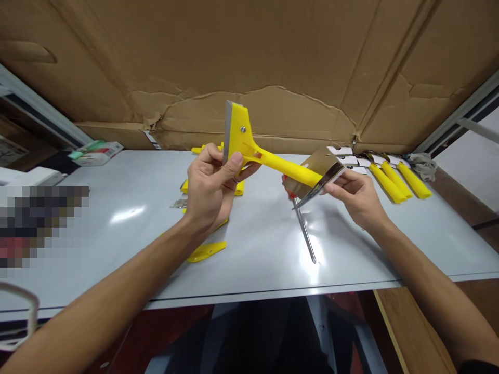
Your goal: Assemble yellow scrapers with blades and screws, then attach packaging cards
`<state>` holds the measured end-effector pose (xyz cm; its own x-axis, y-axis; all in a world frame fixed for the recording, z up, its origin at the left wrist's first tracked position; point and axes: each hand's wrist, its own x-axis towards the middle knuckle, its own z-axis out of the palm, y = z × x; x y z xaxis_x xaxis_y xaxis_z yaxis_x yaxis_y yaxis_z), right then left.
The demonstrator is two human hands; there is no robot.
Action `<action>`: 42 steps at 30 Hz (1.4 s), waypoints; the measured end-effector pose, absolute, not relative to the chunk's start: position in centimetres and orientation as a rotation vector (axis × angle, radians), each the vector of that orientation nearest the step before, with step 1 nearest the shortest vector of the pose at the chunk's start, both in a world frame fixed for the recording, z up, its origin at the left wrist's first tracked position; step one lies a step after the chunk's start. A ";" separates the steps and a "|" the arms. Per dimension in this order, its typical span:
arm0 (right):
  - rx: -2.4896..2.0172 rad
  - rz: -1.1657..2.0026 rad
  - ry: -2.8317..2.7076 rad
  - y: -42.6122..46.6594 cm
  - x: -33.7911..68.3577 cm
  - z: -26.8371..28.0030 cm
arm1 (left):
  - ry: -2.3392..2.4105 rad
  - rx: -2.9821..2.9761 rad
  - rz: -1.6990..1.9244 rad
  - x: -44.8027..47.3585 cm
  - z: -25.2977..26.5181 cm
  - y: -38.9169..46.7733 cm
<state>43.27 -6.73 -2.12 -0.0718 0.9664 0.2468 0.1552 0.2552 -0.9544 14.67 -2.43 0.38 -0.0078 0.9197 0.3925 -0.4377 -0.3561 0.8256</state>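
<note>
Above the table, my left hand (212, 189) pinches a yellow scraper (283, 163) just below its wide head. The head carries a grey blade edge on its left side and a small screw. The scraper's handle slants down to the right. At the handle's far end, my right hand (356, 197) grips a folded glossy card (312, 169), whose two flaps stand apart around the handle tip. Whether the right fingers also touch the handle is hidden. Below the card lies a screwdriver (305, 234) with a metal shaft and a red handle, partly covered.
Several yellow scraper parts (206, 252) lie under and behind my left hand, beside a small clear bag (179, 203). Carded scrapers with yellow handles (390, 182) and crumpled plastic (423, 166) are at the right. A small box (95, 153) sits back left. Cardboard (249, 62) walls the rear.
</note>
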 end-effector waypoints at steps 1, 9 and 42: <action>-1.089 0.950 -1.467 -6.8 43.4 -2.0 | 0.589 1.192 1.610 14.7 0.4 -2.5; -1.131 0.726 -1.686 -7.4 43.7 -1.3 | 0.705 1.481 1.554 14.7 -0.1 -2.9; -1.298 -0.066 -2.302 -9.8 39.7 -2.5 | 0.850 1.391 1.105 16.5 -0.8 -5.2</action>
<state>39.66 -9.75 -2.50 -0.4254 0.7914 0.4390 0.8152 0.5458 -0.1940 16.52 -5.17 -0.75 0.3042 0.9403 0.1526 -0.0938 -0.1299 0.9871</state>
